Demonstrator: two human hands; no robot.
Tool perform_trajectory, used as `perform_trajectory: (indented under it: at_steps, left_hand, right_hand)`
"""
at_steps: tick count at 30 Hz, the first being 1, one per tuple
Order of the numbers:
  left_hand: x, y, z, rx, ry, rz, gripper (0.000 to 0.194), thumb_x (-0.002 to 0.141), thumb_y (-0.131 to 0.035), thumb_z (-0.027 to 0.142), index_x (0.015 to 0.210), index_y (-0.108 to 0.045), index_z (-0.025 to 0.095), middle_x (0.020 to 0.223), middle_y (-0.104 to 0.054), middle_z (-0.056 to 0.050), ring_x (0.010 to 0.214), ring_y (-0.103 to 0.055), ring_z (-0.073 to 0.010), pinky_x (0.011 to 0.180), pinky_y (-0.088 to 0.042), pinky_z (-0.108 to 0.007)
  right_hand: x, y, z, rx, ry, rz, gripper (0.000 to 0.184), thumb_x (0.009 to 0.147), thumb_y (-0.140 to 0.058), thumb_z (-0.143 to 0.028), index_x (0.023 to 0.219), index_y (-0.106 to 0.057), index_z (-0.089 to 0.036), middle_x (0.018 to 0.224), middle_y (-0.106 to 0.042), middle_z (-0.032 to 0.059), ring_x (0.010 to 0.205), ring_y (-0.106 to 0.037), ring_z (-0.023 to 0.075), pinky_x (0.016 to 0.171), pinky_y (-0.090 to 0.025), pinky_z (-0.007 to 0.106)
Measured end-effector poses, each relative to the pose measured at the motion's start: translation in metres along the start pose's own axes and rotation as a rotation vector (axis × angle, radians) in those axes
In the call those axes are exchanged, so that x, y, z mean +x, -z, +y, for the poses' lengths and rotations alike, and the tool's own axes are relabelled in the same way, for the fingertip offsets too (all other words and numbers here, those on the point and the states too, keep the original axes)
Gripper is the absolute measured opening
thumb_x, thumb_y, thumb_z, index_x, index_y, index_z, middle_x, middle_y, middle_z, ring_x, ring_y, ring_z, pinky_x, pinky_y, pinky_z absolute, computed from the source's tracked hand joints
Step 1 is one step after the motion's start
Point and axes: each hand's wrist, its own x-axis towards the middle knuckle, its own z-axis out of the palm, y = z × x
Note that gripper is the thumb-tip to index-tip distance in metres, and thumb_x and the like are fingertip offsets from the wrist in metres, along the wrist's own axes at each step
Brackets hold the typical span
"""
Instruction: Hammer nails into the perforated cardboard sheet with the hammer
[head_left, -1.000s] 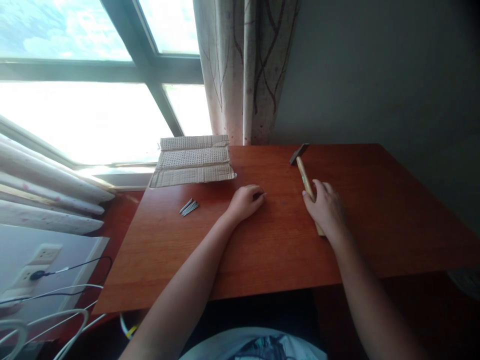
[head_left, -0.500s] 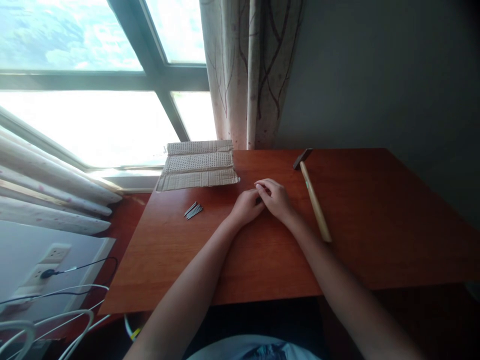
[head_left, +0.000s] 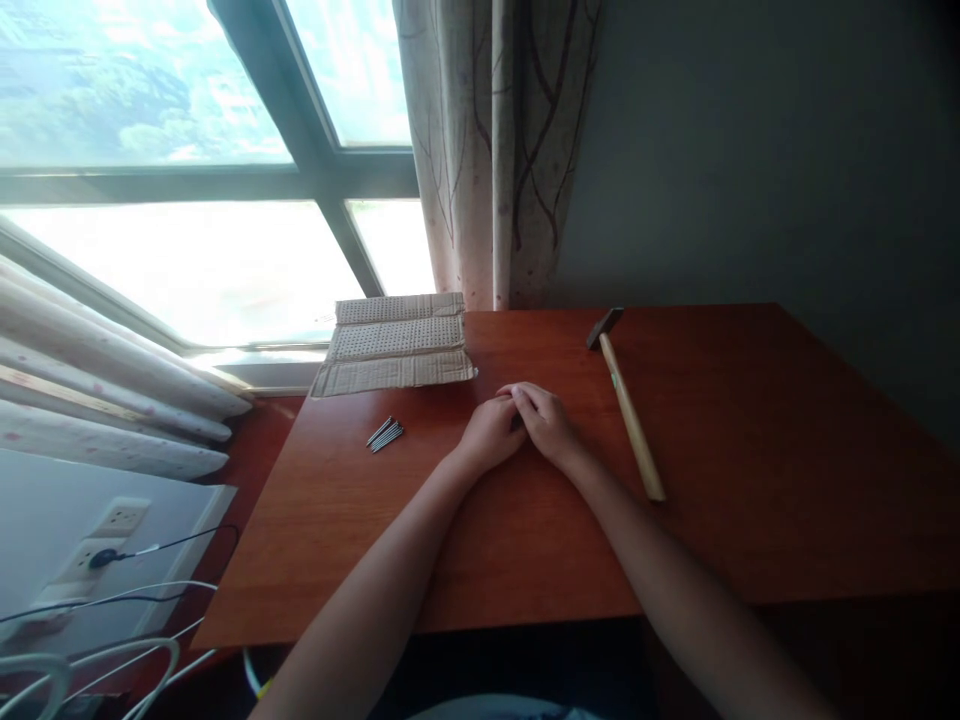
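Note:
My left hand (head_left: pixel 486 437) and my right hand (head_left: pixel 547 420) rest together above the wooden table (head_left: pixel 540 530), their fingers closed over one another. The right fingers lie over the left ones, and no object shows between them. To the left lies a small bundle of metal nails (head_left: pixel 385 435), apart from my hands. A hammer (head_left: pixel 631 420) with a pale wooden handle lies to the right, its dark head pointing away from me. Beyond my left hand is a flat piece of cardboard (head_left: pixel 397 342), creased and dotted with holes.
A bright window (head_left: pixel 180 270) and patterned curtains (head_left: pixel 469 150) stand behind the table's left side. Below them at the left is a wall socket (head_left: pixel 97 555) with a plug and loose cables (head_left: pixel 142 600). A grey wall (head_left: pixel 735 150) stands behind the right side.
The camera has tilted up a little, so everything sits lower in view. My hands stay together, the right fingers now lying slightly further over the left. The nails, hammer and cardboard have not moved.

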Motion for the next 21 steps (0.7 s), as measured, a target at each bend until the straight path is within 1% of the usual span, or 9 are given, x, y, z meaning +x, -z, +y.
perform_trajectory:
  at_steps: [5, 10, 21]
  left_hand:
    - [-0.0007, 0.001, 0.003, 0.031, 0.013, -0.002, 0.018, 0.08, -0.058, 0.011, 0.09, -0.072, 0.011, 0.094, -0.076, -0.015, 0.089, -0.072, -0.0287, 0.074, -0.052, -0.032]
    - [-0.0006, -0.0006, 0.001, 0.04, 0.025, -0.006, 0.02, 0.08, -0.059, 0.012, 0.093, -0.073, 0.012, 0.094, -0.076, -0.015, 0.09, -0.073, -0.0293, 0.074, -0.053, -0.032]
    - [-0.0007, -0.0002, -0.0004, 0.035, 0.01, 0.009, 0.02, 0.078, -0.06, 0.012, 0.092, -0.074, 0.013, 0.09, -0.076, -0.012, 0.084, -0.072, -0.0265, 0.071, -0.053, -0.03]
  right_hand:
    - [0.0025, -0.0005, 0.0005, -0.007, 0.011, -0.003, 0.041, 0.101, -0.038, -0.042, 0.094, -0.072, -0.02, 0.1, -0.074, 0.0101, 0.097, -0.069, 0.0225, 0.09, -0.051, 0.036]
    - [0.0022, 0.0, -0.0005, -0.028, 0.034, -0.006, 0.039, 0.102, -0.038, -0.038, 0.094, -0.071, -0.02, 0.097, -0.074, 0.0096, 0.095, -0.069, 0.022, 0.089, -0.051, 0.036]
    - [0.0016, -0.0002, 0.0009, -0.071, 0.079, 0.011, 0.037, 0.101, -0.038, -0.034, 0.093, -0.072, -0.022, 0.096, -0.075, 0.0086, 0.094, -0.069, 0.022, 0.088, -0.052, 0.036]
